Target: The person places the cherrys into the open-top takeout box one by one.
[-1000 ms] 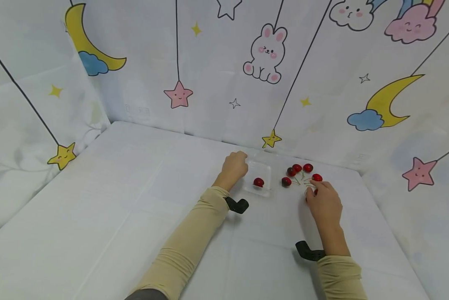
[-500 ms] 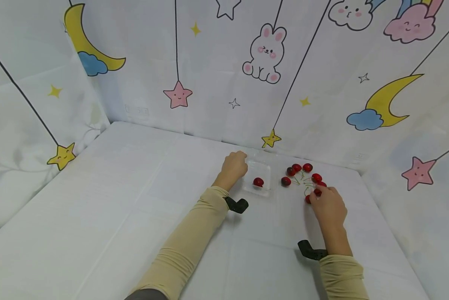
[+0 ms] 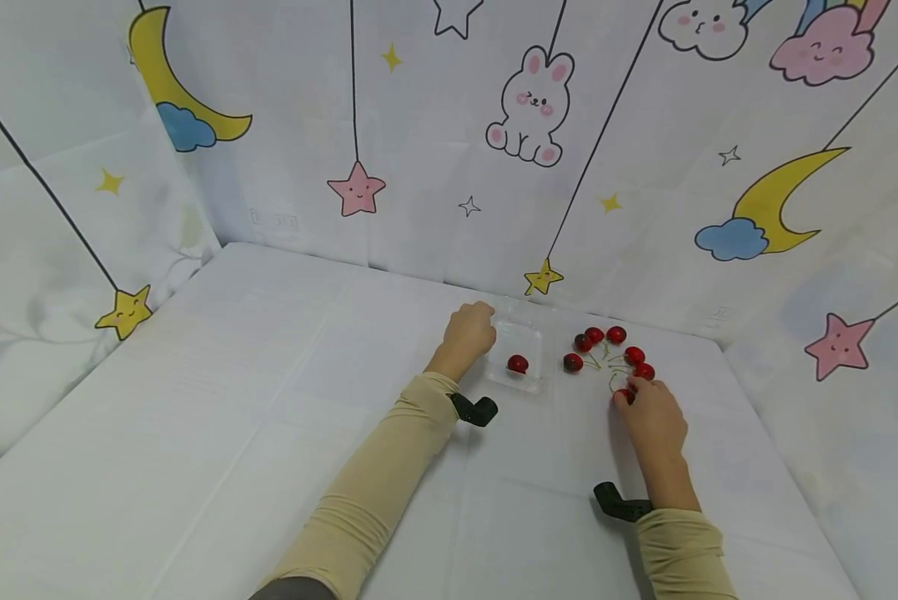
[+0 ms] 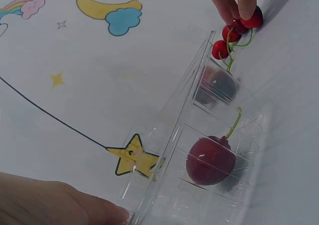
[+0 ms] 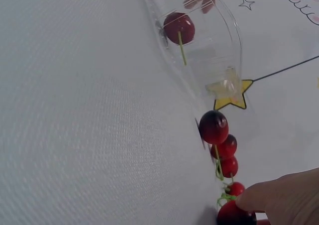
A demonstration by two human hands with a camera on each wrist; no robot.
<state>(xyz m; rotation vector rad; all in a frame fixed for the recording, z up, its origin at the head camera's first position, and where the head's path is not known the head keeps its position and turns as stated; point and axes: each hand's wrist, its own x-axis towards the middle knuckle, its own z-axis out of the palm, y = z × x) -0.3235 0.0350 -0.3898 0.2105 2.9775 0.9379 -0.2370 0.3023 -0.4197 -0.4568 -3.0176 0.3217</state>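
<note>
My left hand [image 3: 469,337] grips the left edge of a clear plastic box [image 4: 167,135], thumb at its rim in the left wrist view. One dark red cherry [image 3: 518,364] with a green stem lies in the box. To the right, my right hand [image 3: 654,425] pinches a cherry [image 5: 234,214] between thumb and fingers, close over the table; the fingers partly cover it in the head view. It sits at the near end of an arc of several loose cherries [image 3: 573,362], their stems pointing inward.
The box's raised clear lid [image 3: 516,310] stands toward the back wall. A white cloth covers the table [image 3: 268,442]. Behind it hangs a white sheet [image 3: 433,125] printed with stars, moons and a rabbit. Black wrist mounts [image 3: 473,410] jut from both sleeves.
My right hand shifted slightly right and then a little back left at the near cherries, with its fingers now round one of them. The left hand and the box have stayed put.
</note>
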